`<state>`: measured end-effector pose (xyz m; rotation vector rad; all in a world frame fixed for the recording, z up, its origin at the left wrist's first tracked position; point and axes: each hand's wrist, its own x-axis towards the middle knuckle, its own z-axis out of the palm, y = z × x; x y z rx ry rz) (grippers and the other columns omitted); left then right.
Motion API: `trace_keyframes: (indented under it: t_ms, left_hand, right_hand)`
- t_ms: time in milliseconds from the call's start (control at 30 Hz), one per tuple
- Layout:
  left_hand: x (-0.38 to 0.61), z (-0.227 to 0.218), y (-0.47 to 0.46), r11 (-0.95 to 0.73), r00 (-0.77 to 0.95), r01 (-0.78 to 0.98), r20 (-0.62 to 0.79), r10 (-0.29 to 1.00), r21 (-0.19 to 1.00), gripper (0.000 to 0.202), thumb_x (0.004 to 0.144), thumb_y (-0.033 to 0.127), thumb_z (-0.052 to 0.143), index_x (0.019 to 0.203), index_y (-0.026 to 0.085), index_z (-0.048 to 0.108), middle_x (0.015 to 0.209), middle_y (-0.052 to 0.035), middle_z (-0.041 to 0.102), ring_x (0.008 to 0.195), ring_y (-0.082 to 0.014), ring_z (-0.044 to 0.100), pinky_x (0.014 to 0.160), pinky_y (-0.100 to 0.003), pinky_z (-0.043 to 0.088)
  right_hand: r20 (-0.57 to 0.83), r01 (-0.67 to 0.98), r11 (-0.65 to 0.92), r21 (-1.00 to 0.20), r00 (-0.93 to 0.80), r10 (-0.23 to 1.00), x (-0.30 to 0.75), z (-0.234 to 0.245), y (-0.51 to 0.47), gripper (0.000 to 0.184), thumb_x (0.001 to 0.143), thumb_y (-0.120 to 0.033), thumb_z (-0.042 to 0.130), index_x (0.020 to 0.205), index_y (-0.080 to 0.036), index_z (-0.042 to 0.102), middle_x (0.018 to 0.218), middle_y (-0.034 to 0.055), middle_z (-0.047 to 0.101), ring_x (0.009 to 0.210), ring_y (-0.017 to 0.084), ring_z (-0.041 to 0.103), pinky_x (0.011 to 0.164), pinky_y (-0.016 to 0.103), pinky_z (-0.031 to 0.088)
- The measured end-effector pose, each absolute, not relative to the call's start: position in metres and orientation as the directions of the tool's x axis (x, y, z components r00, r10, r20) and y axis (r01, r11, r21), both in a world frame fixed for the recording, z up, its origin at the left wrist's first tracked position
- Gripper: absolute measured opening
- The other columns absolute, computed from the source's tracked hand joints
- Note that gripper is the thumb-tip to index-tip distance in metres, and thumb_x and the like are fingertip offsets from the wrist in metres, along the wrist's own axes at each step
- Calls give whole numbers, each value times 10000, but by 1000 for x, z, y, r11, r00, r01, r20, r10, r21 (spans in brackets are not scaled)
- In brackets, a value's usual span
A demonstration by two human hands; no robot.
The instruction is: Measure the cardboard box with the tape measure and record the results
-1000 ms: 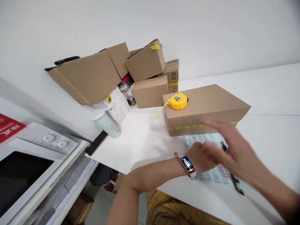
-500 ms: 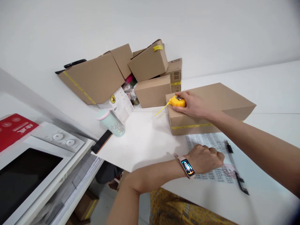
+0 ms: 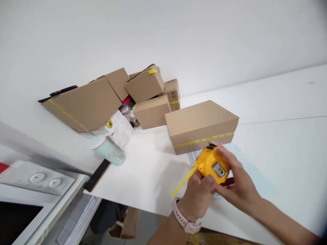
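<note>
A yellow tape measure [image 3: 211, 165] is lifted in front of me, tilted, with a metal clip on its face and a black button on top. My right hand [image 3: 238, 177] is closed around its right side. From below, my left hand [image 3: 198, 195] grips its lower edge, the thumb pressed near the clip; the fingertips are partly hidden. A narrow yellow strip [image 3: 183, 182] hangs from the case past my left hand. Just beyond stands a closed cardboard box [image 3: 201, 120] with yellow tape along its side. Under my hands lies a printed sheet [image 3: 194, 156], mostly covered.
Several cardboard boxes [image 3: 152, 110] are piled against the wall at the back left. A mint tumbler [image 3: 109, 151] with a pink lid and a black phone [image 3: 97, 175] are at the table's left edge. A white microwave [image 3: 38, 180] sits on a shelf to the left.
My right hand has lifted the tape measure off the box and drawn it towards me. My left hand has risen from the printed sheet and taken hold too. The view has shifted right.
</note>
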<state>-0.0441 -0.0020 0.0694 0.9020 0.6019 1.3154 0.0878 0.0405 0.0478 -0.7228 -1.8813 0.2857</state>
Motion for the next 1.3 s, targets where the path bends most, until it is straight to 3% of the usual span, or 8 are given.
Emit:
trace_keyframes:
  t_ms: [167,267,400,567,733,1033,1167,1300]
  left_hand:
    - [-37,65,-3,-65,127,-452,136,983,889,535,843,405,712,1317,241,526,1131,-90,652,1030,-267,647,843,-413,565]
    - [-45,73,-2,-117,133,-327,168,977,938,506,802,313,757,1250,221,540,1074,-68,637,915,-195,637,785,-335,557]
    - [-52,87,-4,-65,201,-185,102,974,981,485,767,256,783,1168,208,514,963,-26,631,753,-101,585,686,-221,501]
    - [-62,86,4,220,509,-317,-30,860,923,503,789,511,675,1104,142,541,862,-91,694,544,-156,646,415,-205,448]
    - [-69,82,20,548,647,-309,-250,720,778,671,740,651,544,1061,67,621,748,-138,710,396,-167,599,283,-185,286]
    - [-46,105,11,225,125,-568,-187,974,792,629,739,389,725,1279,158,500,990,-77,633,660,-188,662,365,-216,459]
    - [-39,112,-1,-24,-32,-306,15,999,952,934,711,329,807,1477,271,276,1357,-135,493,876,-203,668,540,-239,542]
    - [-34,118,-7,-247,-12,117,250,968,962,1070,683,286,848,1531,294,197,1414,-148,466,1081,-283,619,904,-409,540]
  right_hand:
    - [610,316,722,-616,-387,691,121,52,23,700,906,-293,601,1536,-334,299,1536,99,434,1407,311,404,1058,511,464]
    - [415,256,493,-832,-303,858,142,70,29,442,952,-386,531,1390,-330,514,1348,66,631,1202,274,619,908,401,579]
    - [306,285,400,-871,-323,896,149,95,42,330,947,-491,517,1125,-280,698,989,55,745,893,244,709,708,347,603]
    - [293,62,395,-916,-570,767,141,106,46,325,905,-466,612,1127,-250,709,921,63,715,745,194,683,650,324,587]
    - [278,57,347,-936,-486,829,136,91,45,330,819,-446,729,1069,-241,668,840,49,710,709,196,678,634,320,584]
    - [270,-80,258,-963,-265,926,128,81,51,276,775,-434,772,852,-252,580,963,38,681,838,199,646,700,298,571]
    - [202,-214,144,-966,-282,938,131,73,58,257,738,-383,812,793,-258,593,999,19,708,891,194,671,750,279,578]
    - [115,-325,19,-946,-278,954,141,59,61,302,629,-357,881,704,-256,607,979,11,734,866,188,694,729,249,586]
